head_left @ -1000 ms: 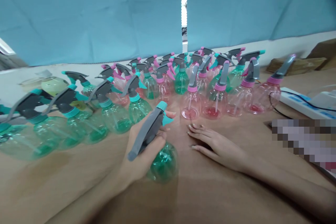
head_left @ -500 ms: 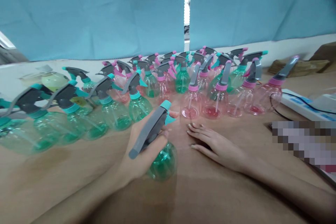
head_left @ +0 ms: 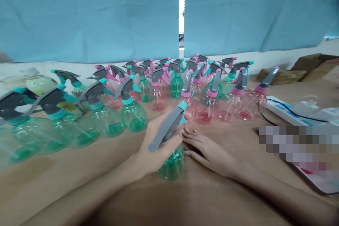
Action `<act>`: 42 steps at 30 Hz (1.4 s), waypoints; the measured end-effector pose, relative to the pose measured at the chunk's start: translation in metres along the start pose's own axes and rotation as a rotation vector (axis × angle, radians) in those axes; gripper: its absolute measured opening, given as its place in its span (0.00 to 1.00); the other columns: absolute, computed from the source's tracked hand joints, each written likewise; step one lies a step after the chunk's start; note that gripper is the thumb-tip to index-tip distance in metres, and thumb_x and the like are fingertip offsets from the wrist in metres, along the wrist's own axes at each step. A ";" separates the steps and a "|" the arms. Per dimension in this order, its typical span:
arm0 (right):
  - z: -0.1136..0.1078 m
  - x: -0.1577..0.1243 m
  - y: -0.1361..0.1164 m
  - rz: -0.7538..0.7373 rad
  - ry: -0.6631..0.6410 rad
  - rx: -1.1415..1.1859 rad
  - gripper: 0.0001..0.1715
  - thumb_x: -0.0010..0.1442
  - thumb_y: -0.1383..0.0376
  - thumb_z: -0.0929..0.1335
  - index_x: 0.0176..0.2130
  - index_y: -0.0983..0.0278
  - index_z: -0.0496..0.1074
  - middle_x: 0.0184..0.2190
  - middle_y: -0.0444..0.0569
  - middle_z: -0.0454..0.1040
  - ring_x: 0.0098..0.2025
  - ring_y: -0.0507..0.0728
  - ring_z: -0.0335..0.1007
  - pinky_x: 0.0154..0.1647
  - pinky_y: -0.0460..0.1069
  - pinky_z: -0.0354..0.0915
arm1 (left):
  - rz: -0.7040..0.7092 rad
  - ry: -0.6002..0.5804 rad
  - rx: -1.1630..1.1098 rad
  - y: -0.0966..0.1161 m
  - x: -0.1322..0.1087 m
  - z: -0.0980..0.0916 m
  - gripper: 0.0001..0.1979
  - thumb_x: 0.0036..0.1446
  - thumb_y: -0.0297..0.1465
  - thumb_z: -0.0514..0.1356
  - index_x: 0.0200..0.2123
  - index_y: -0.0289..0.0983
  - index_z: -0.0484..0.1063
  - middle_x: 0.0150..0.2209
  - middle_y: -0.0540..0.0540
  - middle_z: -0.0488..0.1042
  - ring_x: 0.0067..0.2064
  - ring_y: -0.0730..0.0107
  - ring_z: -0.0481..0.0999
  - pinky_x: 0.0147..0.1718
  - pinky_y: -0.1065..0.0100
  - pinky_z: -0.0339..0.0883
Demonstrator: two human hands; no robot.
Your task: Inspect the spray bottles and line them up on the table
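A green spray bottle (head_left: pixel 172 164) with a grey and teal trigger head stands in front of me. My left hand (head_left: pixel 156 141) is wrapped round its neck, just under the head. Palm down on the table, my right hand (head_left: pixel 209 152) lies flat with its fingers stretched toward the bottle; its fingertips are close beside it, and I cannot tell whether they touch. Behind the left hand is another green spray bottle (head_left: pixel 134 117), part of a row at the left. Beyond my right hand stands a pink spray bottle (head_left: pixel 208 111) among several alike.
More pink and green spray bottles crowd the back of the wooden table (head_left: pixel 127 197). To the right are a white power strip (head_left: pixel 280 104) with a black cable, a blurred-out flat object (head_left: pixel 299 152) and brown cardboard (head_left: pixel 280 74). A round bottle of pale liquid (head_left: pixel 39 83) stands back left.
The view has shifted, so the background sits farther left. My left hand and the green spray bottle have come closer to my right hand, which stays flat on the table.
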State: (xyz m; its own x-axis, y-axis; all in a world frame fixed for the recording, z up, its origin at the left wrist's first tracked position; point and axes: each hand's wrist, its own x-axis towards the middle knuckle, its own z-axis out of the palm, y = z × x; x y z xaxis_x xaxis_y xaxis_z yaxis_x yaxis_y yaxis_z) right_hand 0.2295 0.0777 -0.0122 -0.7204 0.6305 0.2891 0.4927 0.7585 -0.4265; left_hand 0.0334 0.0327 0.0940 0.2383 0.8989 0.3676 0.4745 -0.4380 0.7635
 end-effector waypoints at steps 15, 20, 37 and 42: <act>0.000 -0.001 -0.002 0.032 0.004 0.021 0.27 0.67 0.55 0.62 0.62 0.62 0.64 0.63 0.54 0.64 0.66 0.63 0.55 0.66 0.64 0.54 | 0.104 -0.123 -0.144 0.009 0.006 -0.009 0.10 0.48 0.26 0.53 0.34 0.41 0.69 0.25 0.53 0.69 0.24 0.70 0.66 0.25 0.66 0.64; -0.001 -0.001 -0.002 0.025 0.001 0.018 0.27 0.68 0.55 0.61 0.61 0.62 0.64 0.61 0.55 0.66 0.66 0.63 0.56 0.65 0.65 0.55 | 0.127 -0.129 -0.147 0.007 0.005 -0.011 0.10 0.48 0.25 0.54 0.35 0.39 0.69 0.28 0.51 0.70 0.29 0.66 0.72 0.30 0.64 0.68; -0.001 -0.001 -0.001 0.031 -0.010 0.019 0.28 0.68 0.54 0.61 0.63 0.61 0.62 0.64 0.52 0.62 0.67 0.61 0.52 0.67 0.63 0.50 | 0.060 -0.005 -0.046 0.002 0.003 -0.003 0.09 0.49 0.28 0.54 0.35 0.42 0.69 0.26 0.52 0.67 0.25 0.68 0.66 0.25 0.65 0.65; -0.002 -0.001 -0.002 0.028 -0.011 0.031 0.28 0.68 0.54 0.61 0.63 0.61 0.63 0.64 0.53 0.62 0.67 0.61 0.53 0.67 0.63 0.51 | 0.077 0.013 0.013 0.000 0.002 0.000 0.14 0.52 0.30 0.53 0.42 0.42 0.70 0.29 0.51 0.71 0.28 0.68 0.72 0.30 0.66 0.70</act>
State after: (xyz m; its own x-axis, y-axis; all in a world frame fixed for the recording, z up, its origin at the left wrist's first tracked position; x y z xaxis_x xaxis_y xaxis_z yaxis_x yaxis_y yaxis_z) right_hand 0.2302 0.0762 -0.0098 -0.7120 0.6492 0.2675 0.4973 0.7352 -0.4606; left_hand 0.0339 0.0339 0.0948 0.2637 0.8627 0.4315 0.4665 -0.5056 0.7258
